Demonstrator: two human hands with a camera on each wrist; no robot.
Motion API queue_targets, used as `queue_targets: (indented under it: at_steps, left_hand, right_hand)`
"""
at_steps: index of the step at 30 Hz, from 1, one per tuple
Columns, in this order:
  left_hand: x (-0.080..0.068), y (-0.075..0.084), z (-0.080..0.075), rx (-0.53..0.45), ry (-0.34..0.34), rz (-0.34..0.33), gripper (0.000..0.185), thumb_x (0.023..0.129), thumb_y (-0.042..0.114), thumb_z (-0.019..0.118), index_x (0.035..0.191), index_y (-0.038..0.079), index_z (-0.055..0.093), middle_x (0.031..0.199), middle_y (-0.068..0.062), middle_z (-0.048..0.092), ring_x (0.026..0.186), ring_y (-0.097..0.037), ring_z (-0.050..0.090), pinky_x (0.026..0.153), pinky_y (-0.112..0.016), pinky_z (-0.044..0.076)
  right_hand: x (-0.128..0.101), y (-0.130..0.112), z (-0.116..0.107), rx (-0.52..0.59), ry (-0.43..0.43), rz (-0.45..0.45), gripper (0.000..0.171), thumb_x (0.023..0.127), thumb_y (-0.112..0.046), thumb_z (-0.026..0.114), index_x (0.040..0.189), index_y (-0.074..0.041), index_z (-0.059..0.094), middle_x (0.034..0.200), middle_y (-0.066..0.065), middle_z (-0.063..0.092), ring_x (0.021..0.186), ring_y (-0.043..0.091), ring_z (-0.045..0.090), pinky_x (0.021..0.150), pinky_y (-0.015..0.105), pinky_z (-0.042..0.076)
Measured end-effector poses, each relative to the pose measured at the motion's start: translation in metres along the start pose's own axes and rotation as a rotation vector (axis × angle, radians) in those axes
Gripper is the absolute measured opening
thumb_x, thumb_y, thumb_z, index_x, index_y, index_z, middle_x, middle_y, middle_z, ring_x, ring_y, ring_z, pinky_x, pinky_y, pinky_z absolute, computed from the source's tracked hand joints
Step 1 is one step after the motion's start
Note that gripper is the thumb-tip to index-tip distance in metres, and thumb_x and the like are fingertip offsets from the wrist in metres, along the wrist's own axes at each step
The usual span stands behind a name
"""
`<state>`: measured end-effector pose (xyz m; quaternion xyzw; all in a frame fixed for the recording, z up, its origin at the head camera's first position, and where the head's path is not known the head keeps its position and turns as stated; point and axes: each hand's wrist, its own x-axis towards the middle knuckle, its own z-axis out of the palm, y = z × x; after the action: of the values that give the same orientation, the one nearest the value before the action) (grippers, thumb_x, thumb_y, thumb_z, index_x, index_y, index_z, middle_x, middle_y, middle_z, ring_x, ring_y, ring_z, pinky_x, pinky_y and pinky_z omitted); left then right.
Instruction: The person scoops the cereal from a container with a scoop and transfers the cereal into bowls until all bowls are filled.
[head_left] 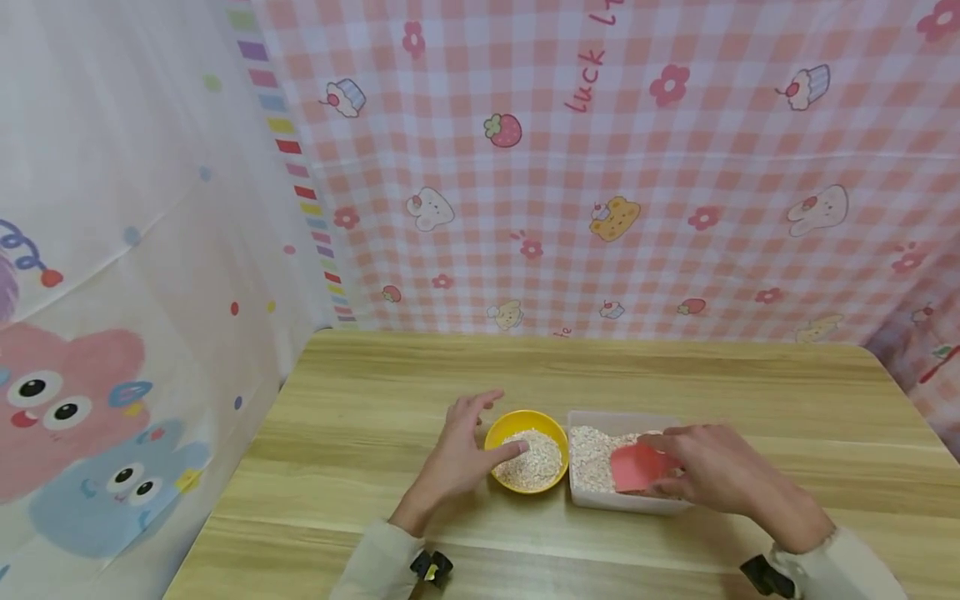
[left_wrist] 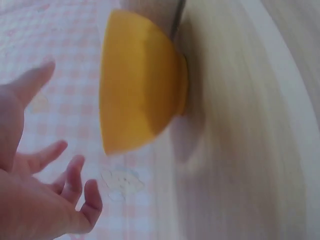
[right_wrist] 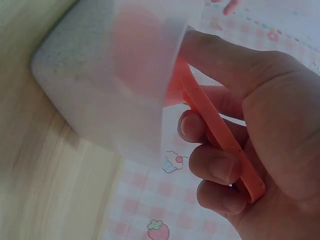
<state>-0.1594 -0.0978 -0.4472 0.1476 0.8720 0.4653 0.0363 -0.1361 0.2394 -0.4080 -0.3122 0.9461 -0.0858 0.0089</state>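
Note:
My right hand (head_left: 716,467) grips a coral-red scoop (head_left: 636,468) by its handle (right_wrist: 220,127), fingers curled round it in the right wrist view. The scoop's head is down inside a translucent plastic box (head_left: 622,502), among pale rolled oats (head_left: 592,454). To the left, close beside the box, sits a yellow bowl (head_left: 553,423) with a heap of oats (head_left: 536,462) in it. At the bowl's left side is my left hand (head_left: 459,450), its fingers spread and its thumb overlapping the rim. The left wrist view shows that hand apart from the yellow bowl wall (left_wrist: 140,85).
Both containers stand on a wood-grain table (head_left: 375,375). Behind its far edge hangs a pink checked cloth (head_left: 555,275) with cartoon prints, and a white printed curtain (head_left: 187,317) hangs along the left side.

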Motion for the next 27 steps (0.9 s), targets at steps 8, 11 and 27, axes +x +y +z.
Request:
queue_targets:
  at_steps: [8,11,27]
  left_hand:
    - [0.001,0.015,0.012,-0.059,0.026,0.04,0.058,0.087,0.036,0.077,0.137,0.017,0.055,0.119,-0.011,0.056,0.105,-0.03,0.049,0.085,-0.042,0.044]
    - [0.002,0.02,0.019,-0.048,-0.015,0.062,0.055,0.087,0.033,0.077,0.135,0.016,0.056,0.112,-0.01,0.058,0.103,-0.03,0.05,0.086,-0.041,0.043]
    - [0.008,0.046,0.045,0.147,-0.28,0.054,0.087,0.08,0.036,0.083,0.149,0.004,0.041,0.071,0.012,0.056,0.056,-0.003,0.044,0.065,-0.017,0.041]
  right_hand:
    - [0.0,0.0,0.003,0.063,-0.017,0.029,0.052,0.078,-0.04,0.082,0.119,-0.011,0.07,0.104,0.0,0.073,0.078,0.007,0.062,0.064,0.034,0.051]
    - [0.001,0.0,0.005,0.092,-0.021,0.032,0.049,0.078,-0.038,0.082,0.117,-0.01,0.071,0.099,-0.003,0.073,0.077,0.006,0.061,0.063,0.032,0.049]
    - [0.009,-0.005,0.01,0.245,-0.062,0.102,0.053,0.079,-0.042,0.081,0.117,-0.006,0.071,0.087,-0.007,0.068,0.067,0.005,0.044,0.057,0.025,0.036]
